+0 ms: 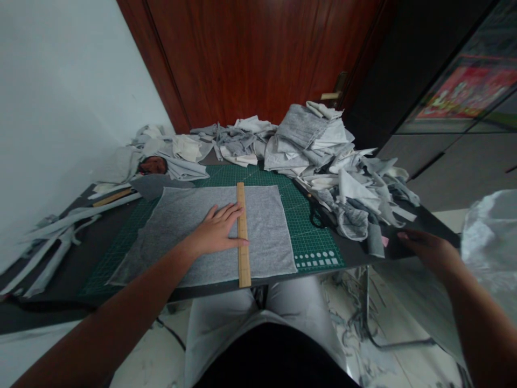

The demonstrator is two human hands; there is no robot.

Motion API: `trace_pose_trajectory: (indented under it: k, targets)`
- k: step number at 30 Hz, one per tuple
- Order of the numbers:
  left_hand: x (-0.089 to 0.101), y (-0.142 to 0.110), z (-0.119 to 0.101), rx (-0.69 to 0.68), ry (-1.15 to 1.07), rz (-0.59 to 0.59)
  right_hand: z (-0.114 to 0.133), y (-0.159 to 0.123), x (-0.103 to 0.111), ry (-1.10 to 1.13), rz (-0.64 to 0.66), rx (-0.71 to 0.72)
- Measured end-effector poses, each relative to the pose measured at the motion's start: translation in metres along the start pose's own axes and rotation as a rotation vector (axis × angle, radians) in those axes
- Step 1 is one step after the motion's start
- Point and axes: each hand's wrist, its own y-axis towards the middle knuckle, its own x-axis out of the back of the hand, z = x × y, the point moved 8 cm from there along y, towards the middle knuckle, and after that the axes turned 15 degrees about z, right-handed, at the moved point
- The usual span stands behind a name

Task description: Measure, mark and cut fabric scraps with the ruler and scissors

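Observation:
My left hand (220,231) lies flat with its fingers spread, pressing on a wooden ruler (243,267). The ruler runs front to back across a grey piece of fabric (269,231), its near end at the table's front edge. Beneath the fabric is a green cutting mat (307,237). Out to the right, my right hand (428,250) is over the table edge, somewhat blurred, fingers stretched leftward and nothing visible in them. Just left of its fingertips is a small pink piece (385,241), apart from the hand. Black-handled scissors (317,213) rest at the mat's right side.
Grey and white fabric scraps pile up at the back right (307,134) and back left (157,151). Cut strips (52,258) and a wooden stick (113,197) lie at left. A clear plastic bag (490,237) stands at right. Behind the table is a brown door (258,59).

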Motion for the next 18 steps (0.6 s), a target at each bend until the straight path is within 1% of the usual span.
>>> trace_pose_trajectory:
  k: [3, 6, 8, 9, 10, 12, 14, 16, 18]
  targets:
    - [0.000, 0.000, 0.000, -0.004, -0.005, -0.001, 0.004, -0.007, 0.006, 0.114, -0.026, -0.071]
    - [-0.001, -0.001, -0.001, 0.003, -0.015, 0.005, 0.016, -0.034, 0.013, 0.151, -0.157, -0.125]
    - [0.000, -0.002, -0.002, 0.002, -0.023, 0.008, 0.036, -0.057, 0.009, 0.300, -0.224, -0.078]
    - [0.001, -0.002, -0.003, 0.001, -0.025, 0.007, 0.051, -0.069, 0.003, 0.424, -0.232, -0.009]
    - [0.001, -0.002, -0.003, 0.000, -0.027, 0.006, 0.069, -0.079, -0.008, 0.529, -0.193, 0.067]
    - [0.002, -0.002, -0.004, 0.003, -0.032, 0.005, 0.119, -0.099, -0.035, 0.603, -0.054, 0.269]
    - [0.003, -0.002, -0.003, 0.012, -0.035, 0.012, 0.175, -0.119, -0.074, 0.673, 0.211, 0.469]
    - [0.003, -0.001, -0.003, 0.016, -0.035, 0.019, 0.224, -0.143, -0.112, 0.813, 0.494, 0.596]
    - [0.003, -0.001, -0.003, 0.016, -0.038, 0.016, 0.263, -0.165, -0.142, 0.930, 0.721, 0.657]
